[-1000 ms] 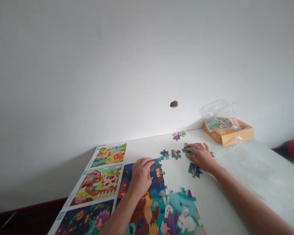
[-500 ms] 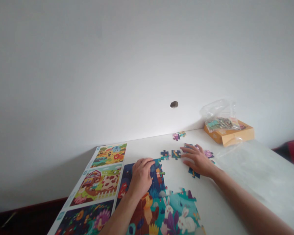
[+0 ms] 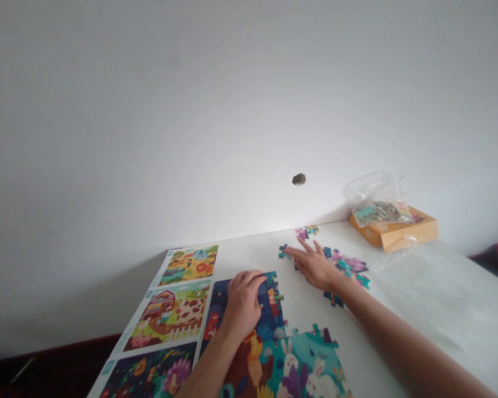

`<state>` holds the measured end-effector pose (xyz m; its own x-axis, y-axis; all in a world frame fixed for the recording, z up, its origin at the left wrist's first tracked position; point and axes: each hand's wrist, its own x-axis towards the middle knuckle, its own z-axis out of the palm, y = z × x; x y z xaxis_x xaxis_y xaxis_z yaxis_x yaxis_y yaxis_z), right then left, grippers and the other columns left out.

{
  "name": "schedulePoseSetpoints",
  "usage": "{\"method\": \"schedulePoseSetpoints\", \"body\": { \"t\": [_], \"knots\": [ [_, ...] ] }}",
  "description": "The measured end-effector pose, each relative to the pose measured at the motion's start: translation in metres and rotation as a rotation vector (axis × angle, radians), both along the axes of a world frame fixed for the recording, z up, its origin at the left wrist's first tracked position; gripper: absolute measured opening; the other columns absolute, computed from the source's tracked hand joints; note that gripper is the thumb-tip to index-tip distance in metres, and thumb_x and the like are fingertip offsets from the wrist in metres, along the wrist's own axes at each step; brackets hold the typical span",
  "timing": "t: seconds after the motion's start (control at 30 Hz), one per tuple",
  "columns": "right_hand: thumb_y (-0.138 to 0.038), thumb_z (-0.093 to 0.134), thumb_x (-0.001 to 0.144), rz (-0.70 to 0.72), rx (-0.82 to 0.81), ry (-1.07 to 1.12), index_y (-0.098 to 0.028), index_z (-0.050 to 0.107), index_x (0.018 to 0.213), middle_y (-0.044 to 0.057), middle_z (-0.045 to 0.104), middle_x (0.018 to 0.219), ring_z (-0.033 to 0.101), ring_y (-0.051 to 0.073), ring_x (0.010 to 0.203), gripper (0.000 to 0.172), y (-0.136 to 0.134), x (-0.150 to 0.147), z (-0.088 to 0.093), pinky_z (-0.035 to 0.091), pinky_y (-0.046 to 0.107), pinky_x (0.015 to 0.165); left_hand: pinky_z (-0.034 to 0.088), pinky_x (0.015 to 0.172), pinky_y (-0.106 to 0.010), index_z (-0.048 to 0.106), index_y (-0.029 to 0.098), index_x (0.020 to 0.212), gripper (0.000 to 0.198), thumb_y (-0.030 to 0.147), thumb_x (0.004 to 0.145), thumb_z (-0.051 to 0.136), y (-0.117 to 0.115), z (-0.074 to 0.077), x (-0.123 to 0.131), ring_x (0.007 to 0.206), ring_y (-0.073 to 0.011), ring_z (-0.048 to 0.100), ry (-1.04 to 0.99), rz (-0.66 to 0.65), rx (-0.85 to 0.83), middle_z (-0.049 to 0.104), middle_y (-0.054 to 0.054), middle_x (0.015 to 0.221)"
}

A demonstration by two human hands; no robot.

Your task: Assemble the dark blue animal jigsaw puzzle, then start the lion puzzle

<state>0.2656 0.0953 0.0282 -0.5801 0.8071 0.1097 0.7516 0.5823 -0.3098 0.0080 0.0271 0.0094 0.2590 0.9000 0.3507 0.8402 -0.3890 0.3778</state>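
A partly joined jigsaw puzzle with white rabbits and other animals lies on the white table. On its dark blue upper part rests my left hand, fingers bent slightly and lying on the surface, holding nothing I can see. Farther back and to the right, my right hand is spread over loose pieces. Its fingertips reach a dark blue puzzle piece, and it covers part of another. Purple and teal pieces lie beside its wrist, and a dark piece sits below it.
A printed sheet with several animal pictures lies at the left. Two pieces lie near the wall. At the back right, a clear bag of pieces rests on an orange box; a clear plastic sheet lies in front.
My right hand has moved left and slightly back, from the right-hand pieces to the left ones, uncovering purple and teal pieces. My left hand stays on the puzzle. The view has shifted slightly.
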Motion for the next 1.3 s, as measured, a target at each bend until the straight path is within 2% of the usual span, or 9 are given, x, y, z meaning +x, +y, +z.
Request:
{"method": "schedulePoseSetpoints", "body": {
  "t": [0.07, 0.13, 0.3, 0.4, 0.57, 0.7, 0.83, 1.0, 1.3],
  "knots": [
    [0.000, 0.039, 0.078, -0.047, 0.035, -0.011, -0.033, 0.044, 0.145, 0.002, 0.048, 0.149, 0.018, 0.030, 0.148, 0.074, 0.006, 0.016, -0.003, 0.006, 0.071, 0.113, 0.041, 0.099, -0.042, 0.067, 0.024, 0.113, 0.055, -0.008, 0.075, 0.043, -0.001, 0.000, 0.000, 0.113, -0.0231, 0.053, -0.004, 0.001, 0.001, 0.065, -0.003, 0.122],
    [0.003, 0.042, 0.075, -0.044, 0.041, -0.027, -0.034, 0.054, 0.135, 0.001, 0.058, 0.140, 0.024, 0.031, 0.146, 0.072, 0.005, 0.032, -0.004, 0.002, 0.072, 0.111, 0.042, 0.098, -0.042, 0.067, 0.024, 0.112, 0.056, -0.009, 0.074, 0.044, -0.001, -0.001, 0.000, 0.113, -0.0232, 0.054, -0.008, 0.004, 0.005, 0.065, -0.003, 0.121],
    [-0.019, 0.058, 0.091, -0.016, 0.083, 0.005, -0.031, 0.070, 0.109, 0.004, 0.070, 0.112, 0.048, 0.030, 0.125, 0.024, -0.015, 0.039, 0.000, 0.012, 0.066, 0.111, 0.042, 0.098, -0.042, 0.067, 0.025, 0.112, 0.060, -0.010, 0.070, 0.044, 0.000, -0.002, 0.001, 0.113, -0.0235, 0.054, -0.011, 0.009, 0.026, 0.065, -0.003, 0.120],
    [-0.032, 0.063, 0.092, -0.025, 0.155, 0.040, -0.029, 0.071, 0.100, 0.004, 0.069, 0.097, 0.053, 0.026, 0.110, 0.012, -0.025, 0.023, 0.000, 0.024, 0.056, 0.108, 0.042, 0.098, -0.042, 0.066, 0.025, 0.113, 0.059, -0.010, 0.070, 0.043, 0.000, -0.002, 0.001, 0.114, -0.0235, 0.054, -0.001, 0.004, 0.024, 0.065, -0.003, 0.120],
    [-0.028, 0.064, 0.091, 0.009, 0.226, 0.114, -0.024, 0.068, 0.094, 0.007, 0.065, 0.118, 0.051, 0.025, 0.114, 0.007, -0.027, -0.001, -0.009, 0.032, 0.046, 0.103, 0.041, 0.099, -0.042, 0.067, 0.025, 0.114, 0.059, -0.009, 0.072, 0.043, 0.000, -0.001, 0.001, 0.114, -0.0236, 0.053, 0.013, 0.000, 0.015, 0.064, -0.004, 0.121],
    [-0.030, 0.060, 0.094, 0.011, 0.186, 0.143, -0.023, 0.065, 0.096, 0.006, 0.067, 0.111, 0.056, 0.022, 0.102, 0.009, -0.025, -0.006, -0.015, 0.038, 0.041, 0.095, 0.041, 0.099, -0.043, 0.069, 0.026, 0.114, 0.060, -0.009, 0.073, 0.043, -0.001, 0.001, 0.002, 0.113, -0.0240, 0.052, 0.027, -0.006, 0.006, 0.063, -0.004, 0.123],
    [-0.031, 0.059, 0.095, 0.021, 0.170, 0.182, -0.022, 0.063, 0.103, 0.008, 0.065, 0.113, 0.057, 0.024, 0.103, 0.012, -0.028, -0.009, -0.017, 0.042, 0.039, 0.089, 0.041, 0.101, -0.043, 0.069, 0.027, 0.116, 0.064, -0.010, 0.071, 0.043, -0.003, 0.005, 0.005, 0.115, -0.0241, 0.051, 0.037, -0.048, -0.032, 0.062, -0.004, 0.125],
    [-0.032, 0.060, 0.095, 0.069, 0.146, 0.202, -0.023, 0.062, 0.107, 0.008, 0.064, 0.113, 0.058, 0.024, 0.103, 0.016, -0.030, -0.017, -0.019, 0.045, 0.040, 0.089, 0.039, 0.103, -0.044, 0.067, 0.028, 0.118, 0.062, -0.008, 0.073, 0.045, -0.005, 0.009, 0.009, 0.118, -0.0239, 0.050, 0.013, -0.087, -0.073, 0.061, -0.004, 0.128],
    [-0.026, 0.049, 0.098, 0.158, 0.134, 0.236, -0.022, 0.064, 0.118, 0.013, 0.057, 0.132, 0.053, 0.025, 0.117, 0.025, -0.034, -0.010, -0.012, 0.047, 0.042, 0.099, 0.038, 0.104, -0.043, 0.064, 0.027, 0.122, 0.063, -0.006, 0.073, 0.045, -0.005, 0.006, 0.008, 0.119, -0.0236, 0.049, 0.014, -0.084, -0.080, 0.060, -0.004, 0.129]
  ]
}}
